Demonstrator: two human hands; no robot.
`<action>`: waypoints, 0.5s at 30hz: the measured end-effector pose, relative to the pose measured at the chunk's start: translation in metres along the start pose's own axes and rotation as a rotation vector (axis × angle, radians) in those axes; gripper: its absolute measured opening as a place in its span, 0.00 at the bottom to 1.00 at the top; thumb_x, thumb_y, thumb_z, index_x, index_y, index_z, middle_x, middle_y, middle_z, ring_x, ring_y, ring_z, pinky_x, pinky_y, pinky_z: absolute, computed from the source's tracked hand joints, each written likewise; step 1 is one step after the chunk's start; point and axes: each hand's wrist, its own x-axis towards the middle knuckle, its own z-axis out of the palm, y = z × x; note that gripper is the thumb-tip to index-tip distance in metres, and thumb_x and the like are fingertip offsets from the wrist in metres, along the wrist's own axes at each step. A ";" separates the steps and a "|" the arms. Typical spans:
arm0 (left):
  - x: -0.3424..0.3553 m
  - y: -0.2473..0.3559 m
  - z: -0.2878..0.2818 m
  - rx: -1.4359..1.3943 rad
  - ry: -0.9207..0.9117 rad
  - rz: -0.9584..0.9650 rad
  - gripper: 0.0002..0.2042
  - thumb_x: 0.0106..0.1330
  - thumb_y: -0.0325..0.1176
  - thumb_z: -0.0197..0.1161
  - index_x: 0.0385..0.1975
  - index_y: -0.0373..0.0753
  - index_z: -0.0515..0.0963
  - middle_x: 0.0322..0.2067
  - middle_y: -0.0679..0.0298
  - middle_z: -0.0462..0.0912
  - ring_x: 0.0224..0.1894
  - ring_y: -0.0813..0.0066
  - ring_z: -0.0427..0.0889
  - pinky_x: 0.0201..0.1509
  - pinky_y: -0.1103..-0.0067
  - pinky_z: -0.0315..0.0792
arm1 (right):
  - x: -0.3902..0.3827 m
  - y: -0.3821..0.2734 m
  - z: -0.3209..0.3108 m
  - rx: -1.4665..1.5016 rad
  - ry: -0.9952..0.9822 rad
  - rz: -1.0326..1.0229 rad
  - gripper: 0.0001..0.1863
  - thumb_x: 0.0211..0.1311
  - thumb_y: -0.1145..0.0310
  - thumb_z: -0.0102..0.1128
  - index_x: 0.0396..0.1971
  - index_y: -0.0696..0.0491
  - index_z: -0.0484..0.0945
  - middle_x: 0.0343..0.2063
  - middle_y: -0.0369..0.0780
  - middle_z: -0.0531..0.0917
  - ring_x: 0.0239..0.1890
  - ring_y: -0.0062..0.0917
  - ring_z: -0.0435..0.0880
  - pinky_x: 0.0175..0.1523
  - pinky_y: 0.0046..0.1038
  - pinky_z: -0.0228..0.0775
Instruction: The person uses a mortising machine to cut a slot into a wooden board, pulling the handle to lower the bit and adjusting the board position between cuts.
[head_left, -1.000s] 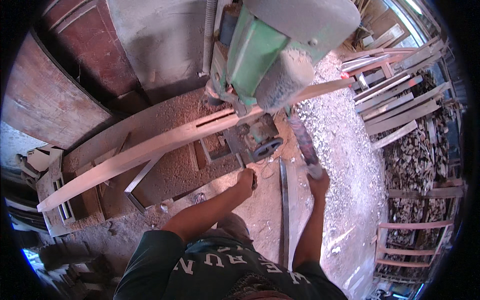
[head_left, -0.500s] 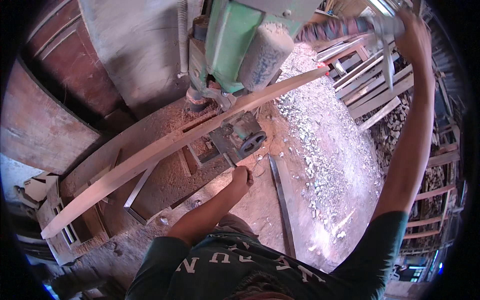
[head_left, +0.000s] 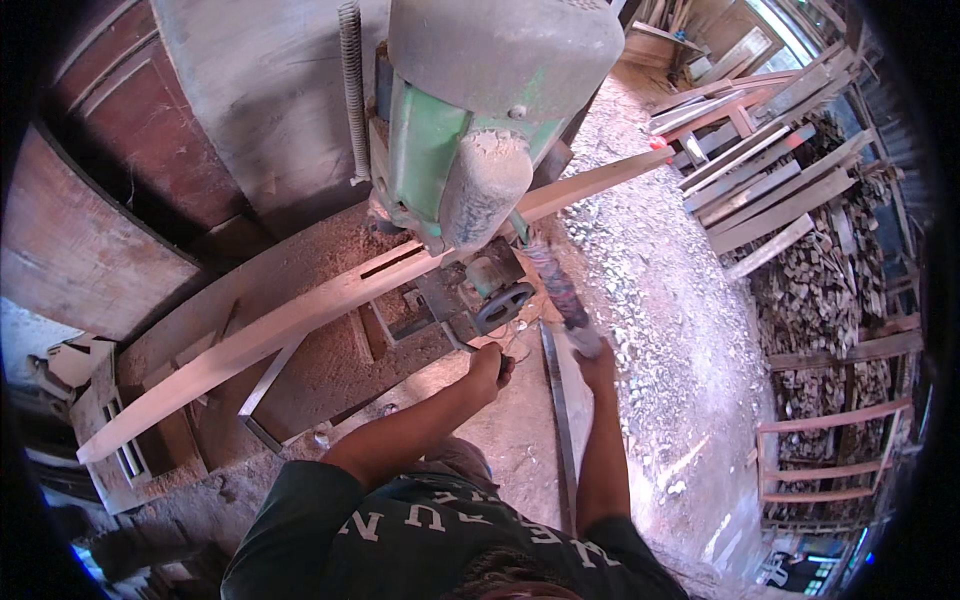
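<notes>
A long wooden beam lies aslant under the green mortising machine, one long slot open in its upper face. My right hand is closed round the end of the cloth-wrapped lever, which now points down toward me. Close to the machine's bed, my left hand wraps round a thin metal handle, just below the dark handwheel. The machine's head hides the cutting tool and the part of the beam beneath it.
Wood shavings cover the worktable around the beam. A metal bar stands between my arms. Pale chips are strewn over the floor at right, beside stacked planks. Large panels lean at the back left.
My right hand has pulled the lever from the upper right down toward me. The machine's head has come down over the beam, and the beam has shifted slightly. My left hand stays at its handle.
</notes>
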 end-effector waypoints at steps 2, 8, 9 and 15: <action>-0.002 0.000 -0.009 0.059 -0.094 -0.025 0.12 0.74 0.44 0.50 0.43 0.42 0.71 0.28 0.60 0.80 0.23 0.73 0.78 0.22 0.79 0.69 | 0.033 -0.007 0.032 -0.045 -0.218 0.091 0.34 0.42 0.60 0.83 0.48 0.63 0.79 0.42 0.51 0.87 0.47 0.42 0.87 0.51 0.38 0.79; -0.040 0.015 -0.131 0.203 -0.450 0.104 0.26 0.75 0.55 0.53 0.58 0.39 0.72 0.48 0.49 0.82 0.40 0.62 0.82 0.48 0.70 0.77 | 0.025 -0.046 -0.063 0.057 -0.274 -0.025 0.32 0.43 0.67 0.83 0.49 0.60 0.79 0.43 0.43 0.87 0.47 0.30 0.86 0.54 0.33 0.77; -0.052 0.012 -0.162 0.570 -0.478 0.453 0.25 0.75 0.53 0.55 0.59 0.39 0.72 0.47 0.50 0.82 0.40 0.63 0.82 0.48 0.71 0.77 | 0.023 -0.069 -0.112 0.134 -0.388 -0.019 0.32 0.45 0.71 0.81 0.53 0.60 0.77 0.47 0.41 0.85 0.51 0.26 0.83 0.57 0.31 0.75; -0.085 0.008 -0.259 0.493 -0.105 0.094 0.23 0.71 0.40 0.62 0.59 0.32 0.70 0.46 0.53 0.83 0.43 0.66 0.84 0.48 0.74 0.78 | 0.013 -0.242 -0.401 -0.121 0.424 -0.370 0.32 0.68 0.56 0.61 0.66 0.57 0.69 0.51 0.44 0.80 0.54 0.30 0.80 0.62 0.33 0.69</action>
